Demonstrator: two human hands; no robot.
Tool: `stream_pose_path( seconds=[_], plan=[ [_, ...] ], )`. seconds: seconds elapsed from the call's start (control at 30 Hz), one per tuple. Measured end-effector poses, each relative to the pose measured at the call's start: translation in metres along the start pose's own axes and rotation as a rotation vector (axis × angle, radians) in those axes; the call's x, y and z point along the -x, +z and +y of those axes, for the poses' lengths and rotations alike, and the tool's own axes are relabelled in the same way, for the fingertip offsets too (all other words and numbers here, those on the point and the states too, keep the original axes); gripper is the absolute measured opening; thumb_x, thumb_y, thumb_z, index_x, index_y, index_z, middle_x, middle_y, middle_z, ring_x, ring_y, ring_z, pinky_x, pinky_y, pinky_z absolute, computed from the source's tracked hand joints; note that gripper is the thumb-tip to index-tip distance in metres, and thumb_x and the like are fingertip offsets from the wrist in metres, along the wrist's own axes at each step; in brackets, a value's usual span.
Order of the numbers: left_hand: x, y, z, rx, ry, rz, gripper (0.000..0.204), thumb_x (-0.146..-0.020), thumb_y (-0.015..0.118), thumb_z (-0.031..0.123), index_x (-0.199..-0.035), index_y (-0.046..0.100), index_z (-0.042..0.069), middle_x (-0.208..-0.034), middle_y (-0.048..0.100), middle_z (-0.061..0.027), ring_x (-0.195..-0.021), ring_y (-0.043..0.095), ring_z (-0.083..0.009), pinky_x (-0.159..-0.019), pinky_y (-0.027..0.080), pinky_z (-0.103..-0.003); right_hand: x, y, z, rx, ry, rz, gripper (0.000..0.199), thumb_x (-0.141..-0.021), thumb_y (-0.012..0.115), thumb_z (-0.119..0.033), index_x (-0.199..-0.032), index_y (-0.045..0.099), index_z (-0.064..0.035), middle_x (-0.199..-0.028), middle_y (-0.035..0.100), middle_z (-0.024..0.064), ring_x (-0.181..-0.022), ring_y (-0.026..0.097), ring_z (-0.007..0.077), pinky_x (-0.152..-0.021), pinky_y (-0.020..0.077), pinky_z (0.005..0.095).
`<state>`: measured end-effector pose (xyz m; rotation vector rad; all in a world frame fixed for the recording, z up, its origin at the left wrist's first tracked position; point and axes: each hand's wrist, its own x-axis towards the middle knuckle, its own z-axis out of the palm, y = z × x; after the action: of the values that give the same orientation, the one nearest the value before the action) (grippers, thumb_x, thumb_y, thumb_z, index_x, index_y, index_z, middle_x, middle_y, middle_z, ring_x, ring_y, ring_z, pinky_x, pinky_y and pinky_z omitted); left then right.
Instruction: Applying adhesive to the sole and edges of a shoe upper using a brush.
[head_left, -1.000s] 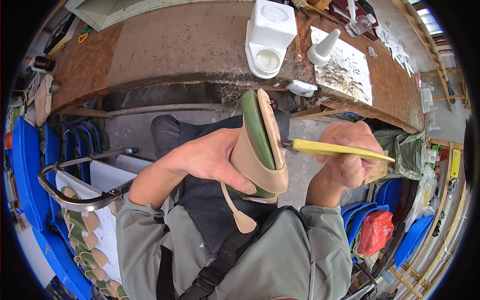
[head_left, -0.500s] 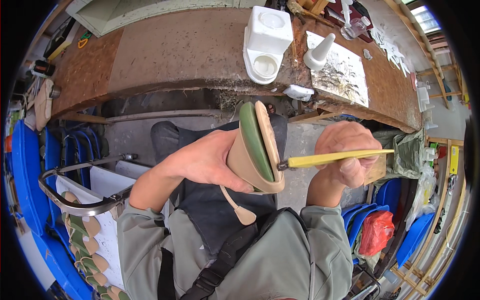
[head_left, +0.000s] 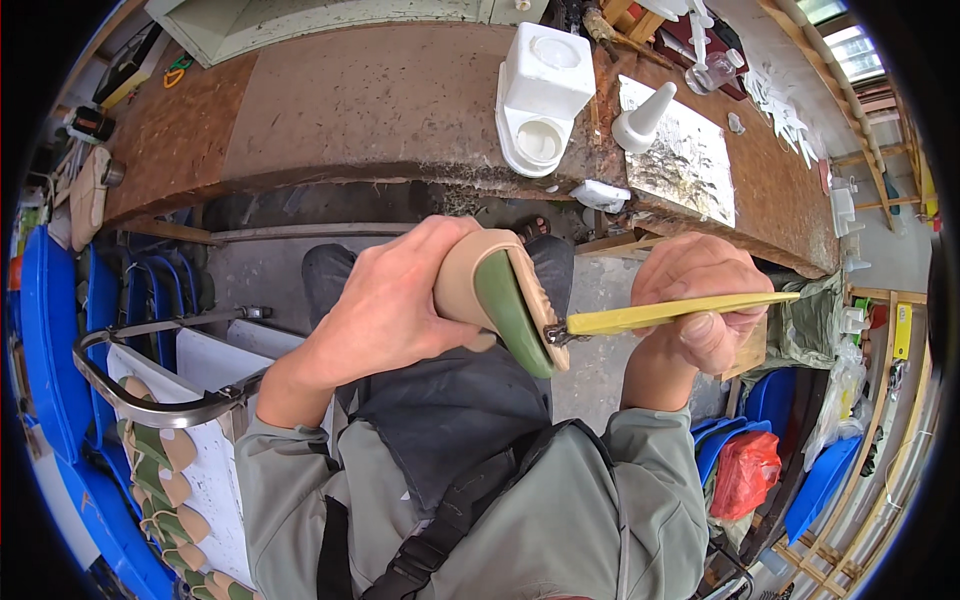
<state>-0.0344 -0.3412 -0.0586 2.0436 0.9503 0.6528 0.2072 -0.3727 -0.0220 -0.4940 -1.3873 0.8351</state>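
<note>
In front of my lap, my left hand is wrapped round a beige shoe with a green band along its side. The shoe is tilted, with its pale ridged sole edge turned to the right. My right hand grips a brush with a flat yellow handle. Its dark, short bristles touch the sole edge near the lower end of the shoe. Part of the shoe's upper is hidden behind my left fingers.
A brown workbench runs across the far side, holding a white plastic container and a white nozzle-topped bottle. At left, a rack carries several green-and-beige shoe pieces. A red plastic bag lies at right.
My left hand has turned the shoe and taken a new grip higher on it. The beige strap that hung below no longer shows. The bristles now sit against the sole edge.
</note>
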Motion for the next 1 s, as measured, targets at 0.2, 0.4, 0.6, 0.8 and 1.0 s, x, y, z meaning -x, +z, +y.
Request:
stream_pose_path(
  seconds=[0.2, 0.4, 0.6, 0.8, 1.0],
  plan=[
    [0.001, -0.004, -0.003, -0.278, 0.141, 0.231, 0.067, -0.053, 0.078, 0.007, -0.114, 0.051, 0.006, -0.107, 0.057, -0.0106, -0.099, 0.058, -0.0323, -0.077, 0.051, -0.039, -0.003, 0.002, 0.000, 0.041, -0.004, -0.032, 0.022, -0.065, 0.076, -0.011, -0.073, 0.065, 0.0065, -0.058, 0.061, 0.0130, -0.047, 0.057, 0.0213, -0.045, 0.0465, 0.0300],
    [0.003, -0.008, -0.006, -0.470, 0.215, 0.363, 0.073, -0.047, 0.077, 0.003, -0.115, 0.051, 0.005, -0.112, 0.056, -0.0097, -0.104, 0.057, -0.0343, -0.077, 0.053, -0.037, -0.008, 0.007, 0.001, 0.068, 0.032, -0.052, 0.020, -0.065, 0.075, -0.010, -0.072, 0.065, 0.0063, -0.058, 0.061, 0.0130, -0.049, 0.058, 0.0214, -0.046, 0.0479, 0.0301],
    [0.006, -0.010, -0.009, -0.557, 0.270, 0.484, 0.071, -0.046, 0.075, 0.003, -0.114, 0.055, 0.005, -0.116, 0.056, -0.0103, -0.106, 0.056, -0.0366, -0.079, 0.052, -0.038, -0.009, 0.011, 0.002, 0.091, 0.057, -0.058, 0.019, -0.064, 0.074, -0.009, -0.072, 0.065, 0.0062, -0.059, 0.061, 0.0140, -0.050, 0.058, 0.0216, -0.048, 0.0490, 0.0305],
    [0.006, -0.011, -0.017, -0.643, 0.365, 0.644, 0.060, -0.052, 0.073, 0.002, -0.110, 0.058, 0.003, -0.113, 0.059, -0.0116, -0.101, 0.058, -0.0395, -0.082, 0.052, -0.038, -0.010, 0.010, 0.006, 0.109, 0.024, -0.114, 0.019, -0.064, 0.073, -0.008, -0.072, 0.065, 0.0065, -0.060, 0.062, 0.0144, -0.051, 0.059, 0.0220, -0.049, 0.0490, 0.0300],
    [0.007, -0.014, -0.014, -0.595, 0.370, 0.636, 0.058, -0.054, 0.074, 0.004, -0.110, 0.058, 0.002, -0.113, 0.059, -0.0133, -0.102, 0.058, -0.0403, -0.084, 0.051, -0.039, -0.009, 0.012, 0.001, 0.158, 0.049, -0.064, 0.019, -0.065, 0.073, -0.009, -0.073, 0.065, 0.0060, -0.060, 0.062, 0.0147, -0.050, 0.057, 0.0198, -0.048, 0.0474, 0.0280]
  ],
)
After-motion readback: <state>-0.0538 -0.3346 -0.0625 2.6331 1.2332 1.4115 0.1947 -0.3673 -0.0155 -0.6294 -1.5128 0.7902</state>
